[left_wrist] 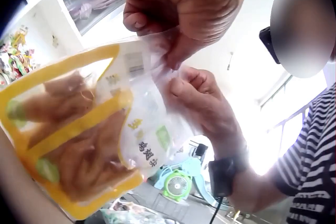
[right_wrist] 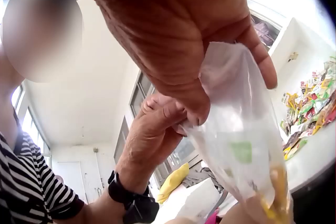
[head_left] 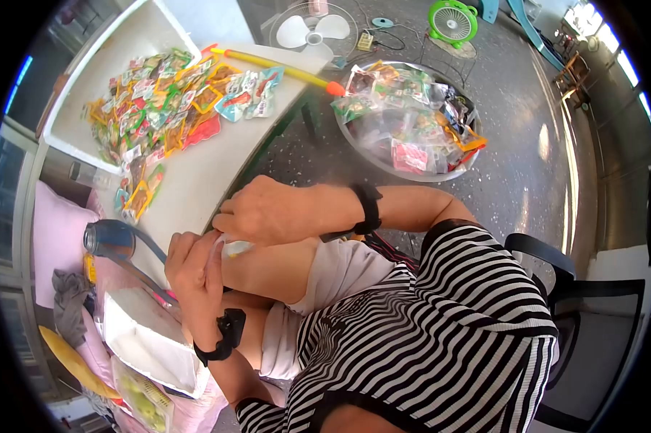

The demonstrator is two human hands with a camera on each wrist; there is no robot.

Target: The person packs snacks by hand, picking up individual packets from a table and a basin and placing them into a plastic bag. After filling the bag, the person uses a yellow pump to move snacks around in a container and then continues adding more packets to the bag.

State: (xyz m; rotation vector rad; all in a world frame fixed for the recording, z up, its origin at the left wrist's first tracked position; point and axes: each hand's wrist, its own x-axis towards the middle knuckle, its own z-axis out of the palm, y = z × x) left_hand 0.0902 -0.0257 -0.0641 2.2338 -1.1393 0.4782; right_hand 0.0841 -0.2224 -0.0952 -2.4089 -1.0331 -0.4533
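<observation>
Between my two hands is a clear plastic snack pouch (left_wrist: 79, 124) with yellow bands, dark printed characters and brown food pieces showing through. My left hand (head_left: 195, 270) pinches its top edge between thumb and curled fingers. My right hand (head_left: 267, 209) pinches the same edge close beside it, thumb on the film. In the right wrist view the unfilled top part of the pouch (right_wrist: 236, 108) stands up between the right thumb and fingers, with the food lower down. From the head, the hands mostly hide the pouch, leaving a small whitish piece in sight over the lap.
A white foam box (head_left: 72, 115) lies on the table (head_left: 195, 173), with many colourful packets (head_left: 159, 101) spilling from it. A yellow stick (head_left: 275, 66) crosses the table's far end. Beyond stands a round metal basin (head_left: 405, 173) of packets. A second foam box (head_left: 141, 339) sits by the left arm.
</observation>
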